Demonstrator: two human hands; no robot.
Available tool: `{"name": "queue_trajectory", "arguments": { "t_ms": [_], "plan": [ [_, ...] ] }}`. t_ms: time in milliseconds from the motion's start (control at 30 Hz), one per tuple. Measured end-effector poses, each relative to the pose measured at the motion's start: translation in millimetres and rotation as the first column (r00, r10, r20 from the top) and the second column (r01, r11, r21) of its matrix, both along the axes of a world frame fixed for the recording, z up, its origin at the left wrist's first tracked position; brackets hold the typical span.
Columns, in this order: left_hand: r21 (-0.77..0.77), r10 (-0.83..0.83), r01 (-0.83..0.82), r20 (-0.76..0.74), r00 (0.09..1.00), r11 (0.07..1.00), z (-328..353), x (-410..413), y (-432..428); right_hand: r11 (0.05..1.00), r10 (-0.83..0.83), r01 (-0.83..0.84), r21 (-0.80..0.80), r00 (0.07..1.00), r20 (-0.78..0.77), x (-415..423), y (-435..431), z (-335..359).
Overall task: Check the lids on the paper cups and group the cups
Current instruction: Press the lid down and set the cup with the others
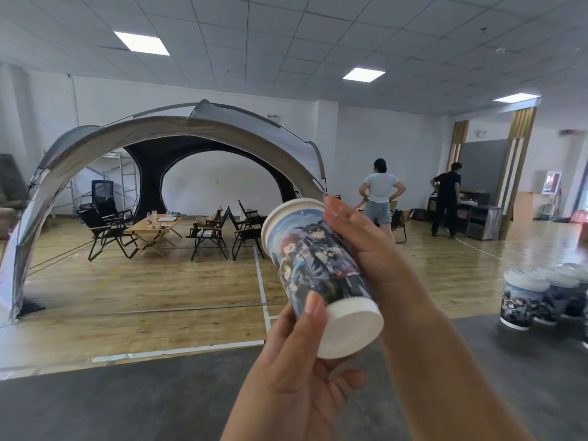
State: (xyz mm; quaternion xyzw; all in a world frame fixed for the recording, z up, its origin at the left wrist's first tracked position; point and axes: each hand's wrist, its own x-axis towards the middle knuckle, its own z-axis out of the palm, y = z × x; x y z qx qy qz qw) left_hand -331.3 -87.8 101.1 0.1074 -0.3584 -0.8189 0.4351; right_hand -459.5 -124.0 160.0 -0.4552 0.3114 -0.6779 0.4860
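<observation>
Two hands, one paper cup tilted in air over bench.
Left hand and right hand grip its wall, fingers curled round; best turn lid into view, press rim all round, then join grouped cups.

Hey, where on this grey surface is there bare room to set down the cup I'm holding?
The grey surface lies bare left of your left hand. A narrower bare patch lies between your right forearm and the lidded cups. Crowded at the far right edge, around those cups.
</observation>
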Motion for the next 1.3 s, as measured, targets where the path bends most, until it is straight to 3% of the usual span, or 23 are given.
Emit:
{"name": "queue_trajectory", "arguments": {
  "t_ms": [133,267,333,433,500,600,700,867,1000,1100,1200,1300],
  "plan": [
    [0.109,-0.045,0.059,-0.129,0.991,0.992,-2,4,-6,0.984,0.174,-0.166,-0.058,0.964,0.201,0,-16,-22],
    [0.077,-0.014,0.029,-0.188,0.982,0.997,-1,7,-8,0.921,0.388,-0.377,-0.101,0.858,0.337,2,-21,-41],
    [0.039,0.091,-0.086,-0.155,0.984,0.996,-3,5,-10,0.939,0.342,-0.334,-0.084,0.879,0.331,2,-22,-45],
    [-0.097,0.291,-0.294,-0.045,0.956,0.951,-7,4,-16,0.99,0.13,-0.115,-0.081,0.97,0.205,0,-21,-41],
    [-0.298,0.416,-0.393,0.015,0.909,0.87,-14,7,-21,0.996,-0.003,0.012,-0.087,0.995,0.102,-2,-16,-33],
    [-0.65,0.624,-0.412,0.124,0.771,0.638,-28,8,-28,0.992,-0.085,0.083,-0.096,0.996,-0.016,0,-12,-26],
    [-0.78,0.726,-0.381,0.132,0.675,0.496,-36,10,-32,0.989,-0.11,0.109,-0.103,0.994,-0.001,0,-10,-23],
    [-0.808,0.708,-0.342,0.126,0.695,0.479,-42,16,-37,0.984,-0.099,0.098,-0.148,0.995,-0.002,3,-4,-26],
    [-0.76,0.51,-0.238,0.14,0.848,0.605,-40,17,-40,0.956,-0.164,0.157,-0.249,0.986,-0.01,-2,0,-32],
    [-0.765,0.395,-0.141,0.158,0.905,0.628,-39,9,-50,0.931,-0.229,0.21,-0.298,0.973,-0.029,-12,12,-42],
    [-0.768,0.3,-0.043,0.198,0.933,0.639,-44,-10,-52,0.933,-0.287,0.26,-0.25,0.954,-0.081,-31,28,-52],
    [-0.721,0.208,0.087,0.311,0.927,0.688,-62,-37,-48,0.93,-0.359,0.323,-0.173,0.9,-0.248,-63,52,-63]
  ]
}}
